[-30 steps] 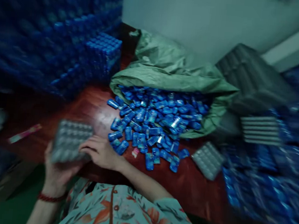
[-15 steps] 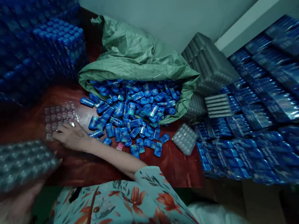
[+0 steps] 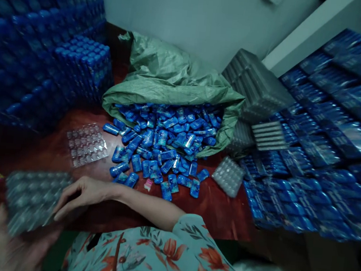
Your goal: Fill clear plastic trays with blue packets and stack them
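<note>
Hundreds of small blue packets sit stacked in the blue wall (image 3: 42,49) at your 10 o'clock and in the wrapped blue bundles (image 3: 321,136) from 1 to 3 o'clock. At 12 o'clock a green woven sack (image 3: 173,75) lies on its side with its mouth toward you, and loose blue packets (image 3: 163,142) spill out of it across the red tabletop (image 3: 224,212). Grey stacks of empty trays (image 3: 255,87) lean just right of the sack.

Your stack of clear blister trays (image 3: 30,202) is at 8 o'clock, off the near-left edge of the tabletop, tilted, with its long axis running from lower left up to the right. Your left hand (image 3: 17,243) carries it from below, fingers wrapped up under its near edge, gripping it. Your right hand (image 3: 82,192) is at the stack's right end, fingers (image 3: 65,205) spread and curled loosely over the top tray, touching it; whether they pinch a tray I cannot tell through the blur. The right hand is the nearer one to everything on the tabletop.

One single clear tray (image 3: 87,143) lies flat at 11 o'clock from your right hand, empty, just left of the spilled packets. Another small tray (image 3: 229,176) lies at 2 o'clock, also empty, between the packets and the bundles. A pink wrapper (image 3: 148,185) lies among the nearest packets.
</note>
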### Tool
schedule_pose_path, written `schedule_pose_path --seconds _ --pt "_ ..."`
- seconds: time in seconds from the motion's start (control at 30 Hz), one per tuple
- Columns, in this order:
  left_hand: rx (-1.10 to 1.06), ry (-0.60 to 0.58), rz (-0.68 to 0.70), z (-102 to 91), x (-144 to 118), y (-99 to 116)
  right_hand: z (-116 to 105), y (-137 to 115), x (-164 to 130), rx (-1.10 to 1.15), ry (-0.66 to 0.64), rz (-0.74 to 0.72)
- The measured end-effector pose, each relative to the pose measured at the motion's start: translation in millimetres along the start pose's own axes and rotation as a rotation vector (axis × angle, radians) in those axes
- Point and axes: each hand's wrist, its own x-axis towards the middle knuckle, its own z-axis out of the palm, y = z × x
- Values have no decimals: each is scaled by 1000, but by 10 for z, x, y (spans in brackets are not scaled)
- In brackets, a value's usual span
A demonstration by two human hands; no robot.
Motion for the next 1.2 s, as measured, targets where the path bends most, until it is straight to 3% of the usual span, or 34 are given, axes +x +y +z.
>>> schedule_pose_path --seconds 0.07,0.17,0.23,0.33,0.43,0.53,0.63,0.7,0.77,0.9,1.07,1.2 --pt "-29 28 142 73 -47 -14 0 -25 7 3 -3 24" --pt "-101 -23 181 104 -96 29 44 -50 37 -48 89 10" --pt "-133 -123 191 55 -103 79 73 -54 76 -110 308 -40" --pt "-143 -219 223 -85 -126 139 89 -79 136 -329 656 -224" --pt "-162 -244 226 -233 -180 154 57 -120 185 -706 737 -422" --pt "-191 -253 238 -345 -218 145 0 -97 280 -1053 640 -481" --pt "-240 -236 286 -407 -218 137 -38 27 461 -1313 441 -474" --pt "-257 -237 300 -427 -213 127 -44 122 595 -1425 289 -436" --pt "-262 -255 317 -439 -216 107 -28 172 686 -1441 226 -378" --pt "-298 -239 391 -441 -253 47 133 56 618 -1090 313 -301" --pt "-404 27 353 -315 -298 40 425 -105 332 -639 -46 -270" --pt "-377 76 277 -163 -346 96 458 -37 302 -292 -14 -173"
